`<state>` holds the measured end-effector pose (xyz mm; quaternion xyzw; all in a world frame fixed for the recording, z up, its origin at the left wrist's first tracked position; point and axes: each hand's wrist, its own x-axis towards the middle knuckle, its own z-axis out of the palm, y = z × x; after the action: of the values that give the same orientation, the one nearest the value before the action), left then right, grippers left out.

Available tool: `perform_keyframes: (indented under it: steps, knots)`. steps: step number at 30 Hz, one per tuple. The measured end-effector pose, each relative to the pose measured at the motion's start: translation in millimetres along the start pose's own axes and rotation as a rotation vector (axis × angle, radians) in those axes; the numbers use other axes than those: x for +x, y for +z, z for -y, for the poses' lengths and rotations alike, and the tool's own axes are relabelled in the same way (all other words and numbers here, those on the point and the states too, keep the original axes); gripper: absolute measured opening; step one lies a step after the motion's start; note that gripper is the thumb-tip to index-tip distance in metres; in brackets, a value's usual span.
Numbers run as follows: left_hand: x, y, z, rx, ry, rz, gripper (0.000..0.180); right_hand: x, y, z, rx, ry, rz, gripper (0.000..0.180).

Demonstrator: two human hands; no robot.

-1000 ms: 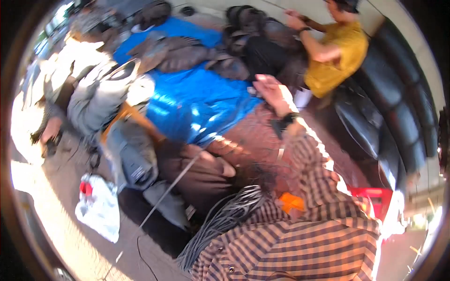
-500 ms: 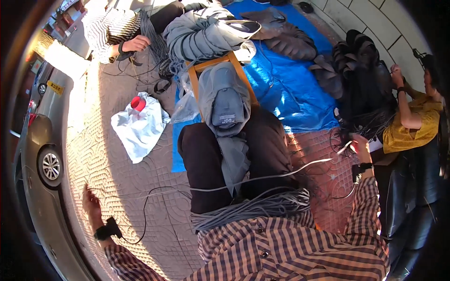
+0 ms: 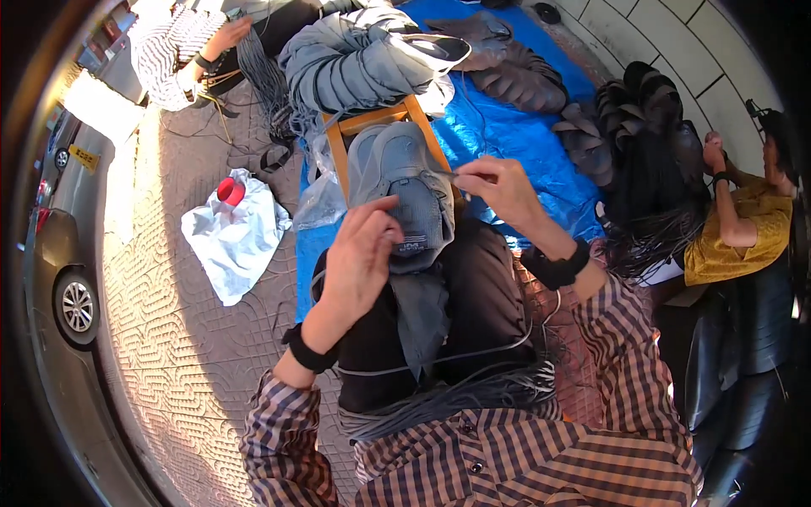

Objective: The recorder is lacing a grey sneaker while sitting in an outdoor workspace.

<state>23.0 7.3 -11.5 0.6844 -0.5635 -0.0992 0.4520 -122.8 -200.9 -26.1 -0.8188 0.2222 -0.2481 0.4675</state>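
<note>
A grey shoe upper (image 3: 414,215), nested with others, lies between my knees against a wooden frame (image 3: 335,156). My right hand (image 3: 505,196) is at its right edge, thumb and forefinger pinched on what looks like the end of a grey lace (image 3: 439,174). Over the upper's left side is my left hand (image 3: 361,258), fingers curled together; what they hold, if anything, I cannot make out. A light grey lace (image 3: 481,353) runs across my thighs. On my lap rests a bundle of grey laces (image 3: 456,397).
Beyond the frame lies a larger stack of grey uppers (image 3: 363,72) on a blue tarp (image 3: 490,135). Dark uppers (image 3: 646,118) are piled at right, beside a person in yellow (image 3: 739,224). A white cloth (image 3: 236,241) carries a red object (image 3: 230,191). Another person's hand (image 3: 230,34) works at far left.
Both my hands have come inward from far out at the sides to the upper. The lace that was stretched across between them now hangs slack over my thighs.
</note>
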Motion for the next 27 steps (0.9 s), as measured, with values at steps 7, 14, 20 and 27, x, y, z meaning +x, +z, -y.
perform_keyframes:
  steps: [7,14,20,27]
  knots:
    - [2.7,23.6,10.9,0.242,0.121,0.075,0.005,25.3,24.1,10.6,-0.305,-0.133,-0.008,0.015]
    - [-1.3,22.3,13.3,0.274,0.119,0.108,0.007,25.3,35.3,8.3,-0.283,-0.194,-0.003,0.017]
    - [1.4,17.6,15.5,0.228,0.107,0.127,0.007,23.9,42.7,12.0,-0.221,-0.092,-0.011,0.014]
    - [0.7,18.9,13.5,0.235,0.125,0.142,0.007,25.7,41.7,12.0,-0.432,-0.347,-0.008,0.013]
